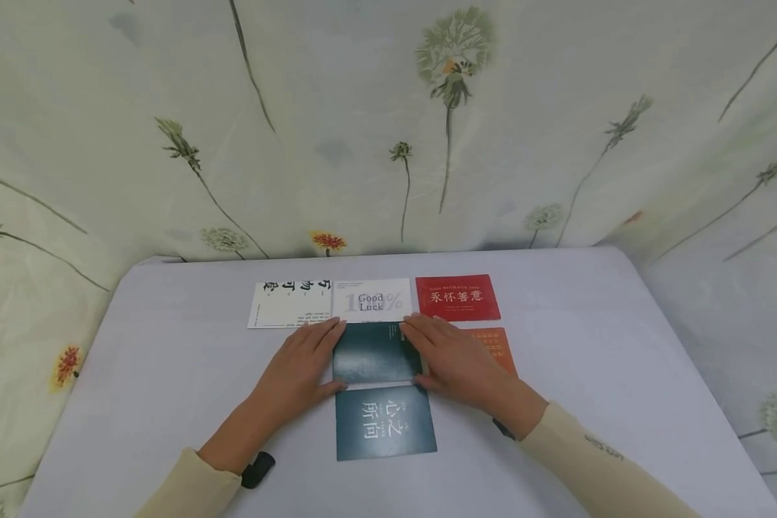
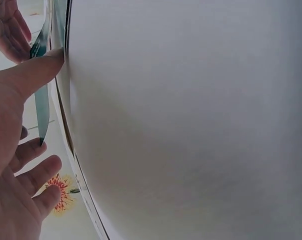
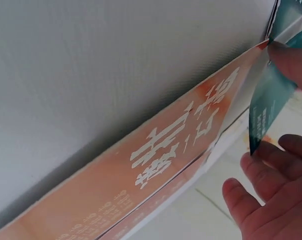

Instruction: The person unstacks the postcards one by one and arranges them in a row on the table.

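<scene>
A dark teal card [image 1: 375, 352] is held at both ends, tilted off the white table in the wrist views. My left hand [image 1: 296, 368] grips its left end, thumb at the near edge and fingers at the far edge. At the right end, my right hand [image 1: 456, 363] grips it likewise between thumb and fingertips. Just nearer lies a second teal card [image 1: 386, 424] with white characters. Under my right forearm and hand, an orange card [image 3: 81, 200] is partly hidden in the head view. A white "Good Luck" card [image 1: 371, 296] lies beyond the held card.
Left of the "Good Luck" card is a white card with black characters [image 1: 290, 308]; to its right is a red card [image 1: 458, 297]. The white tabletop [image 1: 168, 374] ends at a flower-patterned backdrop [image 1: 337, 144].
</scene>
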A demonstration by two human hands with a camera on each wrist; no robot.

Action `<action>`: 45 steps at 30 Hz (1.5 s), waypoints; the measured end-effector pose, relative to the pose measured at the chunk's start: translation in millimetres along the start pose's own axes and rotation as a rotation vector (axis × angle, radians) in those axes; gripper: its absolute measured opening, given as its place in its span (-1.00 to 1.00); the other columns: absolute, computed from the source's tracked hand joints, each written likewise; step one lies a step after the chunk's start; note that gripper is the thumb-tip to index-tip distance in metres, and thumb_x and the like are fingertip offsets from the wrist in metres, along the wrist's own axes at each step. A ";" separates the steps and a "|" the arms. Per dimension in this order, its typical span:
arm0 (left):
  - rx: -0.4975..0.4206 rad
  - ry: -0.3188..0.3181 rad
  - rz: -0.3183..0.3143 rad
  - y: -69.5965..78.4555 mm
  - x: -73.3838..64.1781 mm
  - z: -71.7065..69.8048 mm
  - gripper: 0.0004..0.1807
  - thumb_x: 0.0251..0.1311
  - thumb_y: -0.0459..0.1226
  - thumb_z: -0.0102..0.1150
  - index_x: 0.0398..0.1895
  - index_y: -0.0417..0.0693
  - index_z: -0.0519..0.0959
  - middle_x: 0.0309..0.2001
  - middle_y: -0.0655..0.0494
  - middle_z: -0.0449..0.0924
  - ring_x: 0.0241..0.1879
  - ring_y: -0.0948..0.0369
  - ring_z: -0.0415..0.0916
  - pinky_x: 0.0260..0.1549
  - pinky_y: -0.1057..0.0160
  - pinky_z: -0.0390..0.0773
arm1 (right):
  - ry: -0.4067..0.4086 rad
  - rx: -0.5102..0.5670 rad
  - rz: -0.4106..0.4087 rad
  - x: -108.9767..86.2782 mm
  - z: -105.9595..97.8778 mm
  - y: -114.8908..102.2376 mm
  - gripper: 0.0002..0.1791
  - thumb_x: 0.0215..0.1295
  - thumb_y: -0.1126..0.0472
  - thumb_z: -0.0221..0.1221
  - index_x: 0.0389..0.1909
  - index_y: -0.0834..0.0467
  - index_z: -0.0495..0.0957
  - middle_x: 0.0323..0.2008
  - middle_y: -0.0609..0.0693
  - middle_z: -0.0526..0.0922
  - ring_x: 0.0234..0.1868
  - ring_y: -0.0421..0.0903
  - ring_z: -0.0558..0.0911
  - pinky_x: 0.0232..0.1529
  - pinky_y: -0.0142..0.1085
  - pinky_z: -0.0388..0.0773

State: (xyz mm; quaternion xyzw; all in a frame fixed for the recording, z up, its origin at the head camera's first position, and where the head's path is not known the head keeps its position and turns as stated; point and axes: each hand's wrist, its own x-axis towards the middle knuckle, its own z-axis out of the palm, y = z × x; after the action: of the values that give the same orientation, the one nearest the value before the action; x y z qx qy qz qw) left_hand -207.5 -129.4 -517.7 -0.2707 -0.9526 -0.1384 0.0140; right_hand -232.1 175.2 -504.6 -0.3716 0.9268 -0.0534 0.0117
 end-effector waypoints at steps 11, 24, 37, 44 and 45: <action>-0.046 -0.035 0.007 -8.2 -4.8 6.3 0.17 0.02 0.11 0.62 0.61 -0.16 0.22 0.53 -0.07 0.31 0.51 -0.04 0.24 0.51 -0.02 0.23 | -0.045 0.073 0.020 -0.6 -0.2 -0.9 0.13 -0.01 -0.10 0.62 0.57 0.12 0.30 0.51 0.09 0.37 0.52 0.09 0.34 0.29 -0.02 0.57; -0.172 -0.123 -0.097 -12.4 -5.9 10.4 0.21 0.00 0.11 0.63 0.66 -0.02 0.15 0.57 -0.02 0.27 0.57 -0.03 0.13 0.53 -0.04 0.18 | -0.139 0.160 0.064 0.6 -4.4 -1.5 0.13 -0.04 -0.10 0.61 0.57 0.07 0.31 0.54 0.07 0.32 0.55 0.09 0.28 0.25 0.01 0.60; -0.189 -0.118 -0.103 -9.0 -6.8 8.4 0.18 0.00 0.06 0.65 0.64 -0.06 0.21 0.57 0.00 0.27 0.58 -0.03 0.12 0.51 -0.06 0.22 | -0.158 0.208 0.082 3.0 -3.6 -0.6 0.12 -0.03 -0.08 0.61 0.57 0.09 0.33 0.53 0.09 0.34 0.56 0.12 0.27 0.31 0.04 0.55; -0.183 -0.077 -0.088 -7.4 -10.5 8.3 0.09 0.05 0.00 0.63 0.61 -0.08 0.26 0.54 -0.01 0.33 0.55 -0.04 0.18 0.49 -0.07 0.26 | -0.144 0.213 0.103 -1.6 -2.5 -0.2 0.09 0.00 -0.09 0.61 0.56 0.08 0.33 0.53 0.08 0.34 0.56 0.11 0.27 0.33 0.04 0.54; -0.183 -0.068 -0.088 -7.2 -11.8 8.0 0.06 0.07 -0.01 0.62 0.59 -0.09 0.28 0.53 -0.02 0.35 0.55 -0.04 0.19 0.49 -0.07 0.27 | -0.137 0.213 0.107 -3.3 -3.3 -0.8 0.08 0.00 -0.09 0.60 0.56 0.08 0.34 0.52 0.07 0.36 0.55 0.10 0.29 0.33 0.04 0.53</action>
State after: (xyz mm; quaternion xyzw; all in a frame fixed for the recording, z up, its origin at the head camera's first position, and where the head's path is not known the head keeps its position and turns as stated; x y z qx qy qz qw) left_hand -200.8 -139.2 -528.4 -0.2332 -0.9469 -0.2160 -0.0492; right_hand -229.3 177.2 -501.3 -0.3210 0.9314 -0.1251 0.1172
